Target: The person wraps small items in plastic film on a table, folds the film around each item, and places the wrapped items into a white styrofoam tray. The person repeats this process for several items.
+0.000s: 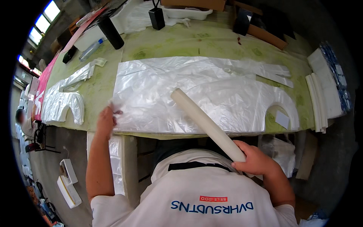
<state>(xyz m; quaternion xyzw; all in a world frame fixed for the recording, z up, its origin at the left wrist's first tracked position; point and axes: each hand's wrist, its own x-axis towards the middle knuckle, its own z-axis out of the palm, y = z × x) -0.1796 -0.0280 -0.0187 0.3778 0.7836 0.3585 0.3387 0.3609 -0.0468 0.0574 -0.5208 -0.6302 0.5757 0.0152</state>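
Note:
A stack of thin, glossy white plastic carrier bags lies flat across the table, with cut-out handle straps toward its right end. My right hand is wrapped round the lower end of a pale cream tube. The tube slants up and left, its far end over the bags. At the left front corner of the stack is my left hand, its fingers blurred. Whether they grip the film there I cannot make out. Farther left lies another plastic bag with looped handles.
A green patterned cloth covers the table. Toward the back stand a black cylinder, a clear bottle, a black box with a loop and an open carton. White rolls and stacked packs line the right edge.

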